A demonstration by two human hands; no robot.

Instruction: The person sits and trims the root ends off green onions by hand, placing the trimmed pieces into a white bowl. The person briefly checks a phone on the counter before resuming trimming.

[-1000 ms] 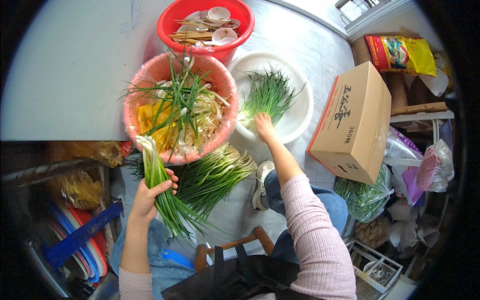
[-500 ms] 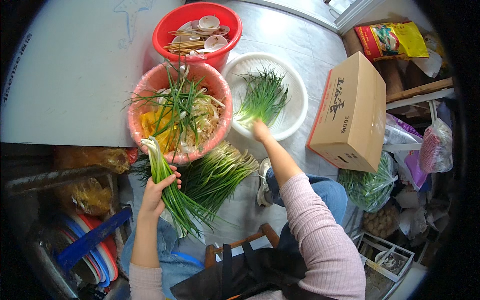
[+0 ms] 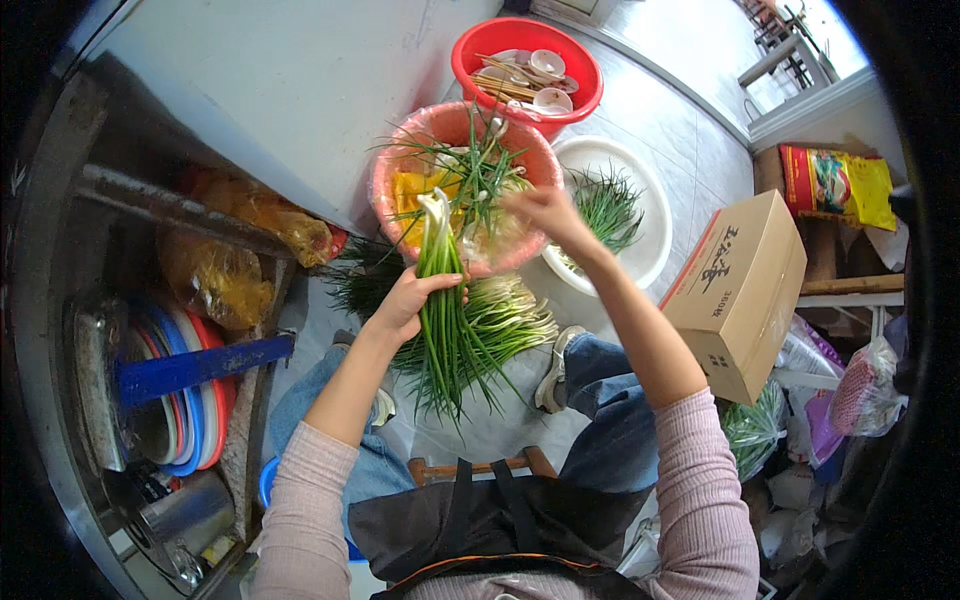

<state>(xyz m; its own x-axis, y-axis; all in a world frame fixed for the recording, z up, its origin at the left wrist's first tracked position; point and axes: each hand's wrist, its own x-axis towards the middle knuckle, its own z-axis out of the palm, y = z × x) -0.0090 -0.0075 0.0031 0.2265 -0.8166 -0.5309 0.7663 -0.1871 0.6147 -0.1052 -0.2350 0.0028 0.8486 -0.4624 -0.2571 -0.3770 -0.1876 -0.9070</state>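
Observation:
My left hand (image 3: pixel 408 302) is closed round a bunch of scallions (image 3: pixel 446 325), white ends up and long green leaves hanging down. My right hand (image 3: pixel 550 216), smeared by motion, is over the right rim of the pink lined tub (image 3: pixel 388 205); its fingers are too blurred to read. Loose scallions, peelings and a yellow plastic piece fill that tub. Just right of it, partly behind my right forearm, a white mesh basket (image 3: pixel 658 215) holds more scallions (image 3: pixel 607 212). Below the tub a larger heap of scallions (image 3: pixel 512 322) lies on the floor, partly covered by my bunch.
Behind the pink tub stands a red tub (image 3: pixel 590 100) of bowls and chopsticks. A cardboard box (image 3: pixel 745 290) is on the right, before shelves with bags. On the left are a white panel (image 3: pixel 270 90) and a rack with coloured round lids (image 3: pixel 210 395). Stool wood (image 3: pixel 540 462) shows between my legs.
My right hand has left the scallions in the white basket and come left and back to the pink tub. My left hand keeps its bunch. The whole view has shifted.

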